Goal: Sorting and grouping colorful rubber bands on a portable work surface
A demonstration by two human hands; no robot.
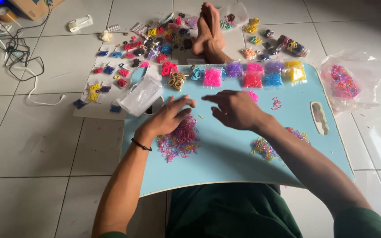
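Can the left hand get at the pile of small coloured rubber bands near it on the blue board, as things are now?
Probably yes. The left hand already rests at the upper edge of the mixed-colour band pile on the blue board. Nothing lies between them, and the right hand is off to the side.

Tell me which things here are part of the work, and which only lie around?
In use: left hand on the band pile; right hand; blue board; sorted packets.
Lying about: cables; white tool; cardboard box.
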